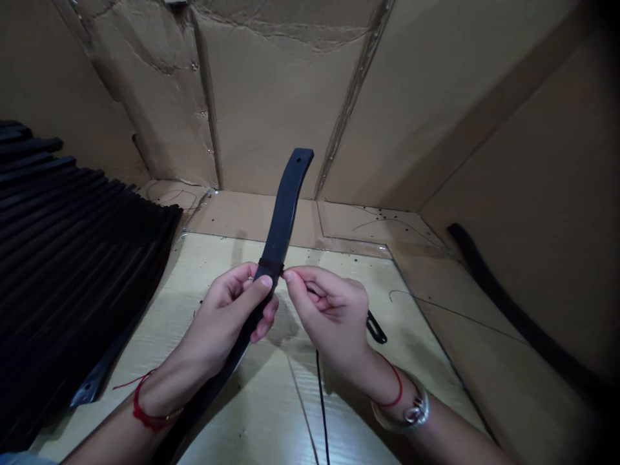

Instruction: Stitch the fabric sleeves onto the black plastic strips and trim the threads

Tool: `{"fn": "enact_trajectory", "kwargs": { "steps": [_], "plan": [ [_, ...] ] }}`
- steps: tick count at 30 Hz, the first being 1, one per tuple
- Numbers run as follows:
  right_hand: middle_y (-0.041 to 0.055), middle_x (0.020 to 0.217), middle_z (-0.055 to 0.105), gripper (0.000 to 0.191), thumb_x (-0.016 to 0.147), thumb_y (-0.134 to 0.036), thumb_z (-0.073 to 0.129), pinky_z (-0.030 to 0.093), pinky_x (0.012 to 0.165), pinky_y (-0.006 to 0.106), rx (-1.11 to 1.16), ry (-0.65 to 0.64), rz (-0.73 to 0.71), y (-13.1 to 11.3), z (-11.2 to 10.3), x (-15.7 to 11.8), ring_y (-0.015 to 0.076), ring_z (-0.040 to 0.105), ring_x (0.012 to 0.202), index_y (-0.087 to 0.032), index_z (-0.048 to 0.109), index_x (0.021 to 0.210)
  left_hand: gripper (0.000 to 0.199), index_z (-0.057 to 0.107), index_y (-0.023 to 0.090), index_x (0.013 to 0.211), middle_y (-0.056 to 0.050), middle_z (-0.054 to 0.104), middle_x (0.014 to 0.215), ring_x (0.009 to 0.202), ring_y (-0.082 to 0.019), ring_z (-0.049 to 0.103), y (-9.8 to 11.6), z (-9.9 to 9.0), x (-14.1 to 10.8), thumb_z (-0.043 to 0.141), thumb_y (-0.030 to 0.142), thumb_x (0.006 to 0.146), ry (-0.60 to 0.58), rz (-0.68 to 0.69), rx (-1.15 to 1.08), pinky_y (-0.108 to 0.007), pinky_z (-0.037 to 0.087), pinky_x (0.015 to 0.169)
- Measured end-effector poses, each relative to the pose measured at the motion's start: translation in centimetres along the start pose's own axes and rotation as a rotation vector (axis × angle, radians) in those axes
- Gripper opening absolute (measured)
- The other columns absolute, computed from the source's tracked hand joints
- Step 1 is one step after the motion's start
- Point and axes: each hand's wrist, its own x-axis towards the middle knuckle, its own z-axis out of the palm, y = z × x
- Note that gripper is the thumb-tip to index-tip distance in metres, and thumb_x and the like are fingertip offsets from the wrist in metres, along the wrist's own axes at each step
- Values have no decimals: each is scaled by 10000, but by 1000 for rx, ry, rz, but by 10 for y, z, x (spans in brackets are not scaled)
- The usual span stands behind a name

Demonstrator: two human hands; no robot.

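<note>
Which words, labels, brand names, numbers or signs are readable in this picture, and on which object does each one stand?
None are readable. The dark blue flat strap with a punched hole, the brown cardboard walls and the pale wood-grain board show no text.

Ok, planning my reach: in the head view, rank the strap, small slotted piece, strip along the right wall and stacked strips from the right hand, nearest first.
1. Strap, left, at the fingertips of the right hand.
2. Small slotted piece, just right.
3. Strip, right wall.
4. Stacked strips, far left.

Strap's lower end (206, 402), seemingly cut off
</note>
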Motion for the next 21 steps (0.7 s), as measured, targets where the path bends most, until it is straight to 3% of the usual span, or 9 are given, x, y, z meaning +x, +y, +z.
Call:
{"fn": "enact_trajectory", "kwargs": {
  "steps": [5, 10, 12, 13, 15, 18, 21],
  "plan": [
    [-19, 569, 559, 122, 853, -239, 627, 335, 412, 193, 380, -141, 326, -3, -1, 3, 65, 428, 448, -137, 695, 855, 157, 557, 156, 876, 71, 485, 521, 358, -18, 405, 4, 1, -3, 557, 311, 894, -88, -68, -132, -101, 284, 356],
    [-26, 639, 573, 271, 829, -348, 691, 163, 332, 174, 706, -455, 526, -1, -9, 10, 5, 249, 375, -138, 697, 1000, 213, 536, 176, 797, 72, 456, 457, 285, -21, 295, 2, -2, -4, 477, 350, 904, -314, -193, -332, -110, 230, 293],
    [-8, 659, 593, 245, 819, -346, 706, 161, 329, 176, 692, -450, 529, 0, -11, 12, 0, 262, 377, -118, 704, 906, 318, 520, 170, 754, 39, 497, 466, 295, -35, 335, 0, -4, -4, 407, 423, 910, -368, -198, -285, -131, 270, 309],
    [-9, 639, 587, 227, 813, -335, 713, 177, 329, 177, 658, -401, 519, 1, -11, 12, 3, 281, 379, -111, 700, 846, 377, 522, 164, 758, 14, 534, 494, 326, -49, 396, -1, -5, -4, 368, 469, 916, -342, -180, -199, -144, 319, 339],
    [-32, 559, 538, 209, 808, -312, 718, 230, 337, 173, 611, -297, 486, 1, -11, 14, 18, 337, 382, -111, 683, 764, 428, 550, 156, 885, -21, 610, 593, 453, -88, 534, -3, -4, -4, 356, 535, 921, -184, -76, 52, -175, 430, 447],
    [-49, 487, 507, 191, 836, -303, 683, 344, 366, 182, 637, -271, 451, -1, -10, 14, 57, 441, 388, -117, 673, 791, 397, 485, 200, 1155, 10, 634, 680, 564, -107, 588, -7, 1, -5, 494, 504, 900, 48, 139, 387, -196, 480, 535],
    [-41, 489, 538, 200, 854, -310, 652, 421, 388, 210, 657, -315, 455, -5, -9, 13, 81, 485, 382, -118, 653, 799, 305, 512, 197, 1075, 27, 608, 651, 510, -96, 561, -12, 4, -5, 481, 457, 919, 96, 238, 545, -188, 458, 479]
  ]
}}
